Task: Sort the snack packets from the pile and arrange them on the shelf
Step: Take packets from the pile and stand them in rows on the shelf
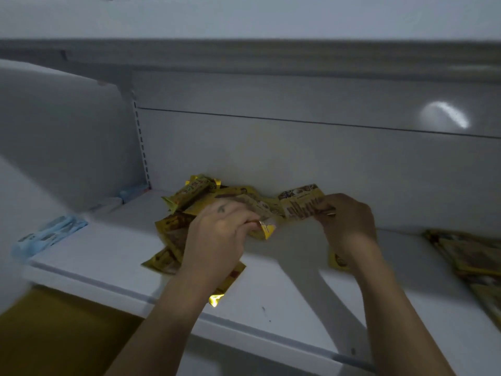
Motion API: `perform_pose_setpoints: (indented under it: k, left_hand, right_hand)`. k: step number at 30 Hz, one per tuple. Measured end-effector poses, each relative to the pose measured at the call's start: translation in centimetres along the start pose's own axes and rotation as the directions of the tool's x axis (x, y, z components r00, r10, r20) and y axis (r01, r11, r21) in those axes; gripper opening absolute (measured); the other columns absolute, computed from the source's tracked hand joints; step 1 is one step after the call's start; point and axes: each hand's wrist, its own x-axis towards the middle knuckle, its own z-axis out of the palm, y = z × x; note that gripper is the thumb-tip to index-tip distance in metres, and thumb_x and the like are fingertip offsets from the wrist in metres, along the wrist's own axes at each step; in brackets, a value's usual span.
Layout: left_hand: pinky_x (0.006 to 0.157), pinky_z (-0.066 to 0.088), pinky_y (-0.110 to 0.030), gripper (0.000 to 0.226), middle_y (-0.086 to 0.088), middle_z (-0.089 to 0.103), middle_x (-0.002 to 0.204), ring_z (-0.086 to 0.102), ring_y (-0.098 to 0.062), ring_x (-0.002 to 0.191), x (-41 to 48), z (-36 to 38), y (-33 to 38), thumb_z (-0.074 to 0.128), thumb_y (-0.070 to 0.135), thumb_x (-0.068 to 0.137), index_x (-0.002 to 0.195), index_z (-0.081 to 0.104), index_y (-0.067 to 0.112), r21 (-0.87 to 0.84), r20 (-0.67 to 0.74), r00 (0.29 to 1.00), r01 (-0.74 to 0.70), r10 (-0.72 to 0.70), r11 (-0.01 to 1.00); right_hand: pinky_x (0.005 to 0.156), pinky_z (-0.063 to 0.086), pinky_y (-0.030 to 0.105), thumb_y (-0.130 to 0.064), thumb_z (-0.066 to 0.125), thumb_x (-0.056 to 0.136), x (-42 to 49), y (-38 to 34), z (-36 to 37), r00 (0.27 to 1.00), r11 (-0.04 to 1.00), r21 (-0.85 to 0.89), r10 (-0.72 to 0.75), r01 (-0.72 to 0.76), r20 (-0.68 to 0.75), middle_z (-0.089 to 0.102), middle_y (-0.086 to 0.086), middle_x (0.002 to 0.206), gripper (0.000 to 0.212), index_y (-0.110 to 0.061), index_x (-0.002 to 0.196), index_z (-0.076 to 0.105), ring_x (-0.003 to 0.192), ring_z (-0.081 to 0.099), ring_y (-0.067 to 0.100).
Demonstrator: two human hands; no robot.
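Observation:
A loose pile of yellow snack packets [189, 196] lies on the white shelf [284, 289], against the back wall near the left corner. My left hand [217, 234] is over the pile's right side and grips a yellow packet with a gold foil end [264, 228]. My right hand [349, 221] pinches the right edge of another yellow packet [301, 200] held up just above the shelf. Part of a further packet [337, 260] shows under my right wrist. A flat stack of the same yellow packets [471, 256] lies at the shelf's right end.
Pale blue packets [51, 234] lie on the neighbouring shelf to the left, past the slotted upright [141, 147]. Another shelf [244, 55] overhangs above. A yellowish surface [54, 335] shows below the shelf's front edge. The light is dim.

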Motion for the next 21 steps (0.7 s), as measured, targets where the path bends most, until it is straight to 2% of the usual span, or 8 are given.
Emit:
perform_pose_setpoints:
  k: [3,6,8,10,13,16,18,21]
  left_hand:
    - [0.078,0.051,-0.037,0.021,0.001,0.072,0.087,0.067,-0.023,0.090,0.3,2.8,2.8,0.060,0.026,0.088,0.080,0.076,0.013,-0.072,-0.026,0.999,-0.027,0.025,0.997]
    - [0.076,0.056,-0.039,0.021,0.000,0.074,0.094,0.070,-0.023,0.093,0.3,6.5,6.2,0.062,0.027,0.089,0.084,0.077,0.013,-0.135,-0.007,0.998,-0.058,0.057,0.989]
    - [0.074,0.057,-0.040,0.021,0.000,0.074,0.096,0.071,-0.022,0.093,0.1,9.0,8.9,0.062,0.028,0.090,0.086,0.077,0.013,-0.181,0.013,0.998,-0.061,0.065,0.982]
    - [0.073,0.057,-0.038,0.021,0.001,0.075,0.096,0.070,-0.021,0.092,0.1,11.2,11.9,0.062,0.028,0.088,0.086,0.078,0.014,-0.241,0.026,0.998,-0.056,0.064,0.969]
    - [0.069,0.058,-0.035,0.021,0.002,0.075,0.093,0.070,-0.020,0.088,0.1,14.0,16.5,0.062,0.028,0.085,0.086,0.079,0.016,-0.267,0.028,0.997,-0.061,0.070,0.962]
    - [0.067,0.058,-0.038,0.024,0.003,0.075,0.090,0.070,-0.023,0.083,0.0,16.2,21.0,0.060,0.028,0.085,0.087,0.080,0.016,-0.292,0.052,0.997,-0.047,0.064,0.955]
    - [0.065,0.058,-0.038,0.025,0.003,0.074,0.088,0.069,-0.022,0.080,-0.1,17.3,23.8,0.059,0.029,0.085,0.086,0.080,0.016,-0.311,0.077,0.996,-0.025,0.051,0.950]
    - [0.066,0.058,-0.038,0.025,0.005,0.074,0.087,0.068,-0.019,0.080,-0.6,18.9,27.6,0.059,0.031,0.083,0.086,0.080,0.018,-0.320,0.121,0.992,0.004,0.037,0.947]
  right_hand:
    - [0.078,0.047,0.024,-0.005,0.074,0.084,-1.7,2.7,-3.9,0.996,0.999,0.052,0.010,-0.006,-0.084,0.070,0.003,0.098,0.016,-0.009,0.099,0.073,0.089,0.065,0.020]
    - [0.069,0.044,0.015,0.000,0.083,0.071,-3.6,6.1,-7.6,0.968,0.989,-0.096,-0.131,0.113,-0.213,0.072,0.009,0.092,0.023,-0.002,0.092,0.073,0.079,0.069,0.021]
    - [0.067,0.046,0.016,0.001,0.087,0.066,-4.7,8.4,-10.2,0.965,0.983,-0.144,-0.140,0.110,-0.223,0.073,0.012,0.091,0.027,0.000,0.089,0.073,0.077,0.070,0.024]
    - [0.071,0.048,0.024,-0.002,0.086,0.068,-5.7,10.4,-12.9,0.974,0.986,-0.162,-0.078,0.044,-0.214,0.073,0.010,0.094,0.027,-0.002,0.092,0.074,0.082,0.069,0.027]
    - [0.073,0.042,0.024,-0.011,0.082,0.076,-7.3,13.4,-16.6,0.981,0.968,-0.235,0.041,-0.086,-0.191,0.073,0.004,0.101,0.026,-0.008,0.100,0.075,0.093,0.066,0.024]
    - [0.081,0.045,0.028,-0.016,0.079,0.079,-8.9,16.5,-20.3,0.968,0.933,-0.301,0.135,-0.196,-0.213,0.071,0.004,0.112,0.029,-0.011,0.107,0.073,0.105,0.064,0.027]
    - [0.082,0.046,0.032,-0.018,0.080,0.080,-10.2,18.6,-22.9,0.952,0.915,-0.316,0.173,-0.250,-0.252,0.070,0.004,0.112,0.027,-0.012,0.106,0.073,0.104,0.063,0.028]
    - [0.074,0.044,0.031,-0.020,0.081,0.080,-11.8,21.5,-26.1,0.934,0.908,-0.309,0.189,-0.284,-0.304,0.072,0.003,0.106,0.022,-0.014,0.100,0.074,0.097,0.065,0.028]
